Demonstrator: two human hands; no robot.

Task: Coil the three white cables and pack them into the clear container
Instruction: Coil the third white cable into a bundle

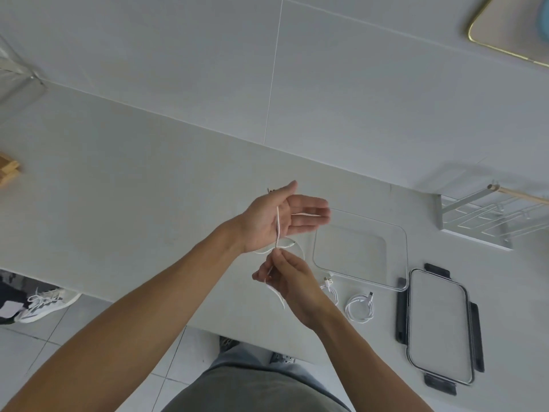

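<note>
My left hand [285, 217] is held palm up above the white counter, fingers straight, with a white cable [278, 226] wound across its palm. My right hand [289, 278] sits just below it and pinches the same cable between thumb and fingertips; a loose end hangs down past the wrist. The clear container [398, 233] stands empty on the counter to the right of my hands. A coiled white cable [360, 308] lies in front of the container. Another white cable [330, 285] lies beside it, partly hidden by my right wrist.
The container's lid [439, 328], clear with dark clips, lies flat at the right near the counter's front edge. A metal wire rack [487, 217] stands at the back right. A wooden object [9, 171] is at the far left. A person's shoe [44, 304] shows on the floor.
</note>
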